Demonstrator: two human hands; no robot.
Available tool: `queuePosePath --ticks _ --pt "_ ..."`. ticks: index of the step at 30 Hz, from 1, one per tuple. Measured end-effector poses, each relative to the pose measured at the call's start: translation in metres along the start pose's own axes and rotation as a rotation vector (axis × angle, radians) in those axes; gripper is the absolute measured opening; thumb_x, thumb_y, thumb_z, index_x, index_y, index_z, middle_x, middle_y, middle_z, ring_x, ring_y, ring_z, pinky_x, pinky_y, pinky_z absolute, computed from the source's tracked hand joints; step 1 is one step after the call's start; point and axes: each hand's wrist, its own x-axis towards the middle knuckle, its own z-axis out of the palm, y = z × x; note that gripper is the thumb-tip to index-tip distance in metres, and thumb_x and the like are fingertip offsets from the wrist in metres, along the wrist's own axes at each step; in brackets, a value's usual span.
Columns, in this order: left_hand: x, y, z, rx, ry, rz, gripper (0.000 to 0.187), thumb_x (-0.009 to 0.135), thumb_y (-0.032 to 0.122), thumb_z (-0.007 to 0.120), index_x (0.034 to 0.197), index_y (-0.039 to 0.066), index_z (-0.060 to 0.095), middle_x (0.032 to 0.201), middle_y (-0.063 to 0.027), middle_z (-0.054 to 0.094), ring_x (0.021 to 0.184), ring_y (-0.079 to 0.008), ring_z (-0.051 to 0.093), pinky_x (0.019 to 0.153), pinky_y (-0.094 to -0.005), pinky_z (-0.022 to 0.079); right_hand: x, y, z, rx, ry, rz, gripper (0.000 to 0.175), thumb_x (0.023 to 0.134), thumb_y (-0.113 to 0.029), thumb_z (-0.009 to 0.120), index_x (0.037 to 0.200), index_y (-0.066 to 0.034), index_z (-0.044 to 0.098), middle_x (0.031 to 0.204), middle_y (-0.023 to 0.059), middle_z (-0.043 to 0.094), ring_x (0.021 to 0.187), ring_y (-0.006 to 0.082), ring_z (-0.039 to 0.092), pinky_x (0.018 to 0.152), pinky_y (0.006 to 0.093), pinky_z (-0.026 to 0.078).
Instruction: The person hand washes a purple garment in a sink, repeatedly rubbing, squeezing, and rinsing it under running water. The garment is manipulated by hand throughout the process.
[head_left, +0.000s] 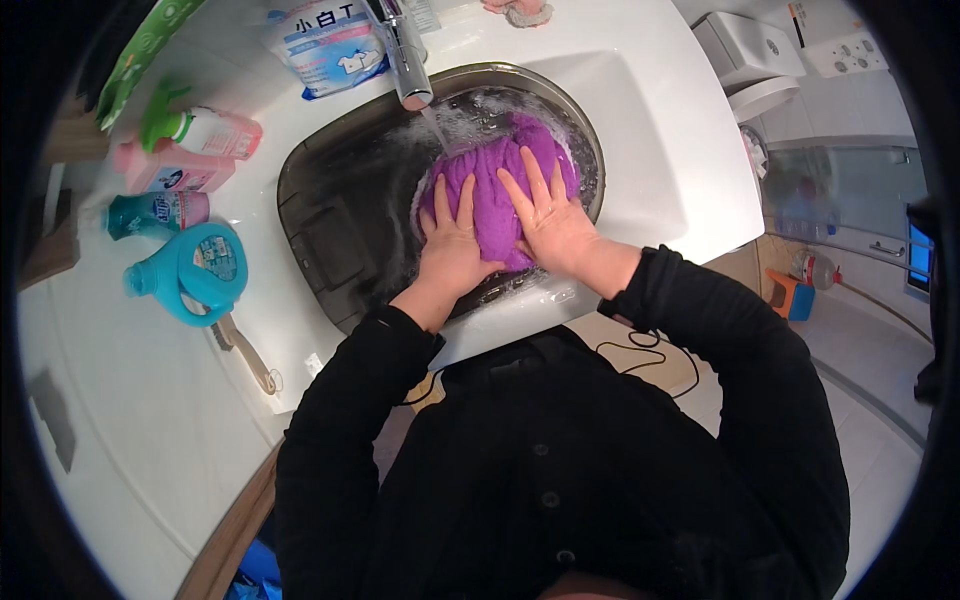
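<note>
A wet purple cloth (486, 196) lies bunched in a dark plastic basin (298, 256) of sudsy water set in the white sink. My left hand (451, 244) rests palm down on the cloth's left part, fingers spread. On the right part, my right hand (551, 217) presses down with its fingers apart too. The chrome faucet (409, 75) above runs a thin stream of water onto the cloth's upper left edge. Foam rings the cloth, and its underside is hidden in the water.
Left on the counter stand a pink-and-white spray bottle (214, 133), a pink bottle (176, 169), a teal bottle (154, 214) and a turquoise detergent jug (196, 274). A scrub brush (244, 346) lies below the jug. Behind is a detergent bag (330, 56); a pink-grey cloth (525, 10) lies nearby.
</note>
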Motion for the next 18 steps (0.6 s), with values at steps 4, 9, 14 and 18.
queuePosePath --ticks 4,9,14,18 --pt "0.028 0.010 -0.007 0.053 -0.061 -0.091 0.142 0.056 0.028 0.097 0.162 0.023 0.002 0.164 -0.0237 0.007 0.132 -0.0552 0.037 0.111 -0.0520 0.042 0.026 0.019 -0.002 0.031 -0.011 0.011 0.106 0.089 -0.034 0.073 0.163 -0.0172 0.000 0.164 0.0299 0.009 0.143 0.0584 0.027 0.102 0.0569 0.050" --pt "0.064 0.007 -0.017 0.070 -0.060 -0.093 0.138 0.057 0.028 0.097 0.162 0.025 0.008 0.162 -0.0243 0.020 0.127 -0.0558 0.045 0.107 -0.0528 0.046 0.064 0.039 -0.009 0.005 -0.011 0.005 0.104 0.091 -0.031 0.069 0.162 -0.0106 -0.004 0.158 0.0329 0.022 0.131 0.0552 0.042 0.109 0.0490 0.045" --pt "0.094 0.001 -0.019 0.067 -0.006 -0.089 0.136 0.056 0.030 0.097 0.162 0.023 0.013 0.159 -0.0253 0.027 0.125 -0.0553 0.050 0.104 -0.0527 0.049 0.092 0.053 -0.012 0.030 0.011 0.016 0.081 0.096 -0.019 0.053 0.162 -0.0069 0.009 0.143 0.0337 0.043 0.121 0.0519 0.055 0.101 0.0506 0.049" --pt "0.105 -0.005 -0.020 0.032 0.077 -0.105 0.133 0.056 0.032 0.096 0.162 0.018 0.016 0.157 -0.0288 0.030 0.135 -0.0493 0.046 0.108 -0.0494 0.046 0.106 0.060 -0.009 0.027 0.061 0.045 0.083 0.097 -0.027 0.056 0.162 -0.0080 0.008 0.136 0.0353 0.052 0.118 0.0499 0.060 0.102 0.0474 0.049"
